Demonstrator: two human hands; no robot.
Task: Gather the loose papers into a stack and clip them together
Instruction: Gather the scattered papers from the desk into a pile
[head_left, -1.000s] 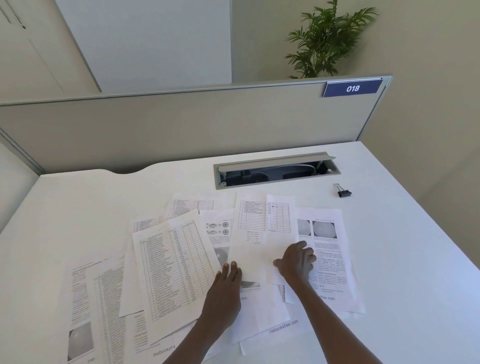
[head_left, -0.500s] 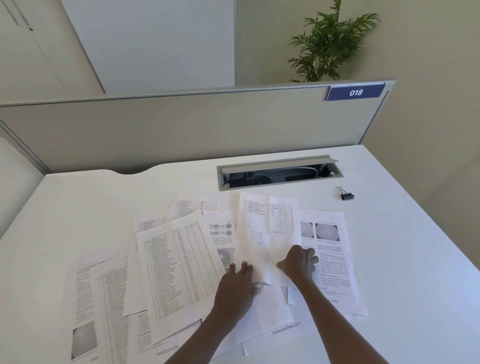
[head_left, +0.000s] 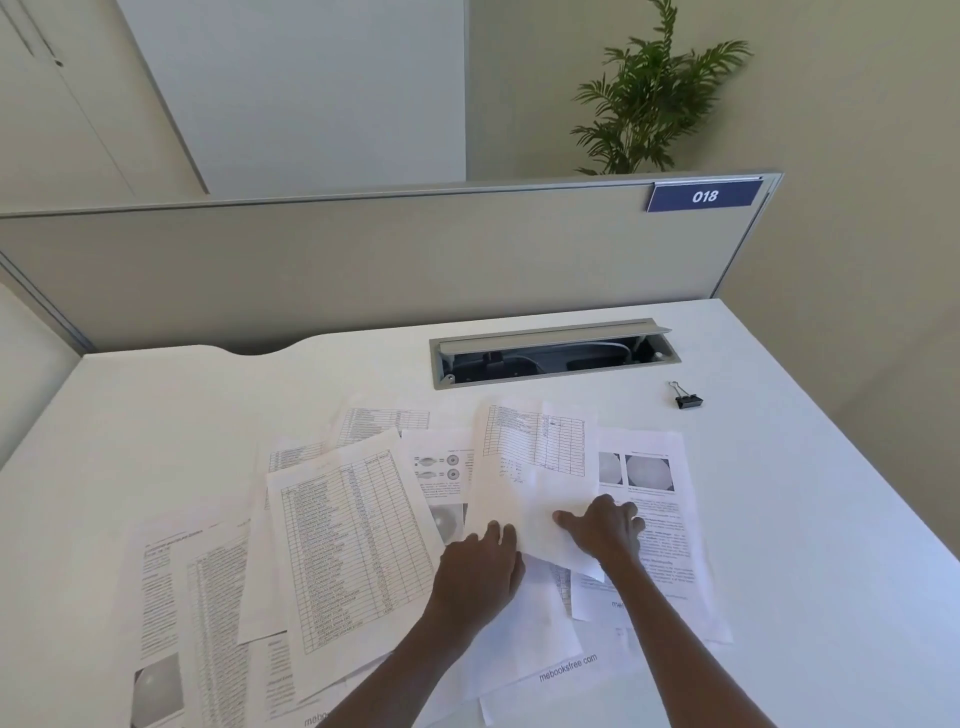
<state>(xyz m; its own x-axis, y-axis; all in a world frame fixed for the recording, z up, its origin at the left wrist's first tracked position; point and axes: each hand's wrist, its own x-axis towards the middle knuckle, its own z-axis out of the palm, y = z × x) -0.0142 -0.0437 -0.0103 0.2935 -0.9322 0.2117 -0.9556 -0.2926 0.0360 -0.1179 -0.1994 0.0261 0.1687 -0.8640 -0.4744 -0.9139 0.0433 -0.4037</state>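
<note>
On the desk (head_left: 779, 519) the loose papers (head_left: 358, 545) lie spread and overlapping; I judge them light, floppy and slippery, best taken by the edges. My left hand (head_left: 480, 569) rests flat with fingers straight on the sheets, my right hand (head_left: 605, 527) curls on the top sheet (head_left: 530, 478). The binder clip (head_left: 687, 397), small and stiff, lies well apart.

- Bright, even daylight falls over the white table (head_left: 779, 519); its surface reads pale blue-white, without hard glare.
- Shadows are soft: faint ones lie under the forearms and beside the binder clip (head_left: 687, 397).
- Wide-angle distortion bends the partition (head_left: 363, 270) and the table's edges.
- Print on the papers (head_left: 353, 545) blurs toward the near left corner.
</note>
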